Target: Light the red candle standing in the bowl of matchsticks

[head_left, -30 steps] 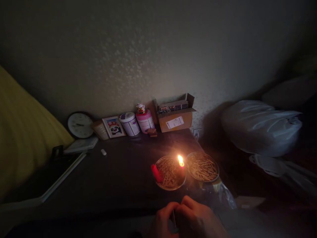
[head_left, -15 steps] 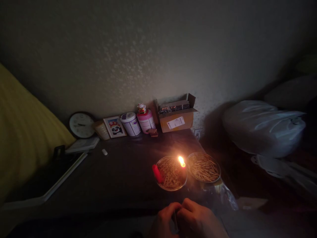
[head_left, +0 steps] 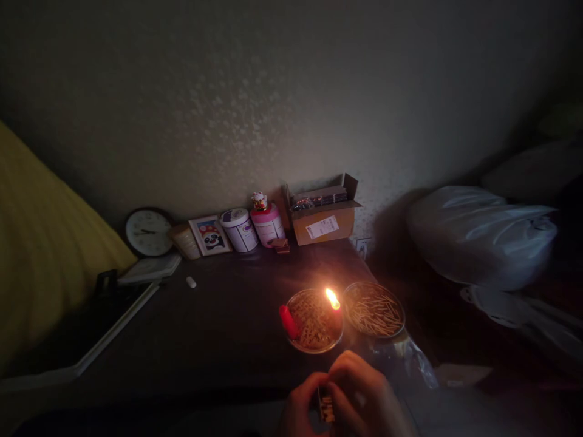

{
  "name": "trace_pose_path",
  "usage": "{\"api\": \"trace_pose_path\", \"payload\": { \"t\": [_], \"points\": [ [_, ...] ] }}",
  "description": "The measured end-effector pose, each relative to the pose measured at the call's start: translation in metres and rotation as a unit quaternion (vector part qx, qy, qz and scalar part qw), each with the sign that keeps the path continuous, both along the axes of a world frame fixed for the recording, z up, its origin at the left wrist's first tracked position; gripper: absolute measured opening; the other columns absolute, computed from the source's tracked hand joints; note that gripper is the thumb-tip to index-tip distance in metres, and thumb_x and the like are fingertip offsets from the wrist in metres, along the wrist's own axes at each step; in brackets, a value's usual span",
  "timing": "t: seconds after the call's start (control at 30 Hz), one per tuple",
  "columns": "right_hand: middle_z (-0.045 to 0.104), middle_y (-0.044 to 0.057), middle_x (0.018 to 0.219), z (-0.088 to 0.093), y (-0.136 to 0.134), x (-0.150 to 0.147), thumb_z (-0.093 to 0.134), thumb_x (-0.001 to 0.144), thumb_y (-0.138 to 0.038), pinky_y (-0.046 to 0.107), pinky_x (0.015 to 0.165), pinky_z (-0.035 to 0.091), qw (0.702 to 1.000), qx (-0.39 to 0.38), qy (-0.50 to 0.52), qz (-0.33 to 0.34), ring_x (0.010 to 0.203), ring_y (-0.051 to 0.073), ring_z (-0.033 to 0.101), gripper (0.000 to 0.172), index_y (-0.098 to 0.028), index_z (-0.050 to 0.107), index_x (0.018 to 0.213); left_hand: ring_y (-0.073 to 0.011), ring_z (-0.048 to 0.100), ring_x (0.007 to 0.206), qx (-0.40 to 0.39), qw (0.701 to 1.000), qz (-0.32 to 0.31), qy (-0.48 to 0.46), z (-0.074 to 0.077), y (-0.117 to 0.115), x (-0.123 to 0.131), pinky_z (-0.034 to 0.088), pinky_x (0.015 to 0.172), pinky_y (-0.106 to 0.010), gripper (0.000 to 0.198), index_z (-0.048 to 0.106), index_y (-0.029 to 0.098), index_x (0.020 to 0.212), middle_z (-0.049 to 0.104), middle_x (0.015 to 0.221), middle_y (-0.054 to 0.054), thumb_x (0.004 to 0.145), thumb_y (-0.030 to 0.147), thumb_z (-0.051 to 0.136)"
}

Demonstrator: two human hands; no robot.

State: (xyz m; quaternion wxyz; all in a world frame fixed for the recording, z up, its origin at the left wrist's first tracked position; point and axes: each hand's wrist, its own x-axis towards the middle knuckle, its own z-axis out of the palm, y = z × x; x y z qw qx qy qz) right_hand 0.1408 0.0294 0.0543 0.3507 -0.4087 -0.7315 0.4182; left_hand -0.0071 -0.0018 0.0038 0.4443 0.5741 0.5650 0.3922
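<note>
Close together at the bottom of the view, my left hand [head_left: 300, 400] and my right hand [head_left: 363, 391] are both closed around a small matchbox [head_left: 327, 408]. The box stands partly open, and several pale matches show in it. My right fingers overlap its upper edge and hide part of it. Just beyond my hands is a round bowl [head_left: 313, 350] of grain-like bits. A red candle [head_left: 289, 321] leans at the bowl's left side. At its right side another red candle [head_left: 336, 314] burns with a bright flame.
Right of the bowl, a second bowl [head_left: 376, 309] holds many thin sticks, with clear plastic wrap [head_left: 419, 361] below it. Along the wall stand a clock [head_left: 148, 232], a panda picture [head_left: 210, 235], two tins [head_left: 240, 230] and a cardboard box [head_left: 324, 226]. A white bag [head_left: 478, 237] lies right.
The matchbox has come into clearer sight, with matches now showing in its opening. My right hand has shifted slightly up over it. The candle flame leans a little more to the left.
</note>
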Motion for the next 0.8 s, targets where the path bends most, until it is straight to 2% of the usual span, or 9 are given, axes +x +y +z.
{"api": "trace_pose_path", "payload": {
  "t": [0.1,0.2,0.3,0.4,0.47,0.57,0.63,0.7,0.8],
  "points": [
    [0.047,-0.005,0.062,0.005,0.005,0.005,0.054,0.084,-0.041,0.019,0.052,0.039,0.977,-0.120,0.160,-0.078,0.057,0.010,0.047,0.025,-0.018,0.053,0.074,-0.0225,0.065,0.082,-0.028,0.995,-0.017,-0.093,-0.002,-0.003,-0.006,0.050,0.071,-0.028,0.048,0.065,0.019,0.102,0.071,0.093,-0.004,0.055,0.010,0.072],
    [0.045,-0.006,0.057,0.002,0.006,0.003,0.062,0.079,-0.046,0.018,0.048,0.034,0.941,-0.182,0.251,-0.133,0.052,0.008,0.041,0.030,-0.018,0.054,0.073,-0.0203,0.063,0.077,-0.072,0.973,-0.048,-0.213,-0.006,-0.005,-0.005,0.048,0.068,-0.027,0.052,0.063,0.019,0.102,0.069,0.087,-0.003,0.054,0.019,0.080],
    [0.043,-0.008,0.054,-0.004,0.003,-0.010,0.065,0.075,-0.048,0.018,0.044,0.033,0.900,-0.232,0.342,-0.141,0.046,0.008,0.038,0.032,-0.019,0.054,0.071,-0.0199,0.061,0.076,-0.112,0.957,-0.028,-0.266,-0.011,-0.005,0.005,0.046,0.067,-0.028,0.049,0.065,0.019,0.098,0.068,0.083,-0.003,0.055,0.033,0.083],
    [0.040,-0.009,0.051,-0.004,-0.002,-0.022,0.065,0.076,-0.046,0.019,0.045,0.036,0.870,-0.259,0.397,-0.133,0.044,0.008,0.038,0.029,-0.020,0.053,0.070,-0.0189,0.060,0.076,-0.120,0.951,0.002,-0.285,-0.012,-0.002,0.015,0.044,0.070,-0.028,0.031,0.067,0.018,0.088,0.066,0.079,-0.002,0.068,0.041,0.073],
    [0.040,-0.009,0.050,-0.001,-0.003,-0.024,0.068,0.075,-0.044,0.016,0.044,0.033,0.857,-0.278,0.413,-0.133,0.044,0.006,0.036,0.028,-0.019,0.054,0.070,-0.0151,0.056,0.064,-0.116,0.947,-0.003,-0.299,-0.011,0.001,0.018,0.042,0.063,-0.027,0.027,0.067,0.017,0.084,0.063,0.069,0.000,0.070,0.039,0.068],
    [0.044,-0.008,0.054,0.000,0.000,-0.021,0.071,0.073,-0.042,0.013,0.044,0.031,0.833,-0.316,0.438,-0.118,0.046,0.004,0.036,0.029,-0.018,0.054,0.070,-0.0083,0.040,0.047,-0.114,0.939,-0.017,-0.324,-0.007,0.003,0.017,0.032,0.049,-0.023,0.034,0.063,0.013,0.091,0.053,0.056,0.005,0.061,0.030,0.067],
    [0.046,-0.007,0.055,-0.002,0.001,-0.017,0.072,0.071,-0.041,0.013,0.044,0.032,0.831,-0.320,0.444,-0.096,0.046,0.004,0.038,0.030,-0.017,0.055,0.069,-0.0074,0.038,0.044,-0.109,0.935,-0.009,-0.337,-0.005,0.003,0.014,0.030,0.047,-0.022,0.045,0.058,0.012,0.102,0.050,0.052,0.007,0.059,0.023,0.065],
    [0.047,-0.007,0.053,-0.002,0.001,-0.013,0.071,0.072,-0.042,0.014,0.045,0.033,0.853,-0.302,0.419,-0.074,0.045,0.004,0.040,0.030,-0.016,0.057,0.069,-0.0096,0.045,0.045,-0.087,0.938,0.019,-0.335,-0.006,0.002,0.008,0.035,0.049,-0.024,0.053,0.053,0.014,0.110,0.053,0.053,0.007,0.060,0.022,0.066],
    [0.051,-0.006,0.051,0.003,-0.005,-0.008,0.067,0.077,-0.042,0.017,0.046,0.036,0.890,-0.265,0.370,-0.040,0.043,0.006,0.044,0.027,-0.018,0.058,0.072,-0.0144,0.055,0.050,-0.051,0.947,0.063,-0.312,-0.010,0.000,-0.003,0.041,0.051,-0.027,0.055,0.049,0.014,0.110,0.062,0.060,0.002,0.061,0.030,0.071]
  ]
}}
